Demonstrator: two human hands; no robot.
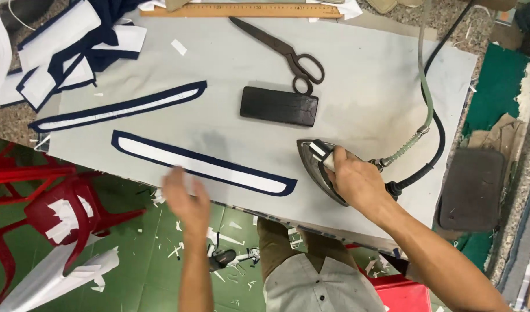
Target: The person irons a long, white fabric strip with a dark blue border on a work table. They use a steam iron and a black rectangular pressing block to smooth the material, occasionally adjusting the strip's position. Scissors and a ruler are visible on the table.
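My right hand (353, 180) grips the handle of a steel clothes iron (314, 163) standing on the grey padded board (369, 86) near its front edge. My left hand (185, 195) hovers blurred, fingers apart and holding nothing, just below a long curved white fabric piece with a navy border (202, 163). A second, similar navy-edged strip (117, 107) lies farther back on the left.
A dark wooden block (279, 106) and large black scissors (289, 53) lie mid-board, a wooden ruler (242, 10) at the far edge. Navy and white cut pieces (62, 52) are piled at top left. The iron's cord and hose (428, 115) run right. Red plastic stools (51, 202) stand below left.
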